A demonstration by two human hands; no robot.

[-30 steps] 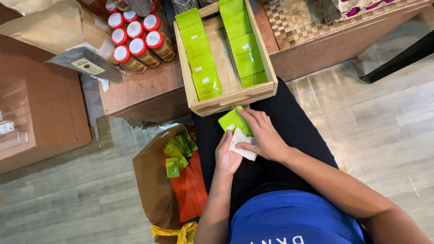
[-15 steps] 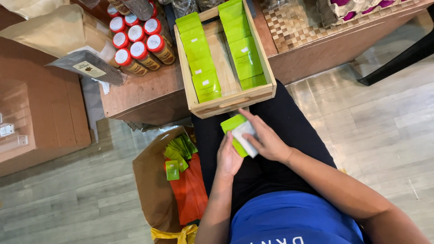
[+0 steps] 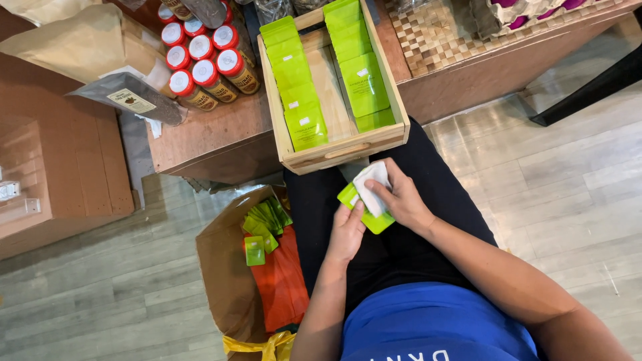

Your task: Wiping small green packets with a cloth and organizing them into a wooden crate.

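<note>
Over the lap, both hands meet on one green pouch (image 3: 374, 217). Left hand (image 3: 346, 235) cups it from below, fingers curled under its edge; right hand (image 3: 401, 200) lies on top with fingers bent, pinching a white cloth (image 3: 371, 184) against the pouch's face. Neither hand is spread wide.

Beside the left knee, on the floor, stands an open brown paper bag (image 3: 224, 267) with a loose heap of green pouches (image 3: 264, 224) on an orange bag (image 3: 281, 284); by my reading these are yet to be handled.

Just beyond the knees, at the edge of the tabletop (image 3: 200, 134), sits a wooden tray (image 3: 344, 150) with two rows of green pouches (image 3: 297, 73) laid overlapping, both rows nearly full to the near wall. I judge the work well along, with the bag's heap left.

Farther left, red-lidded jars (image 3: 200, 57) stand in a cluster.
</note>
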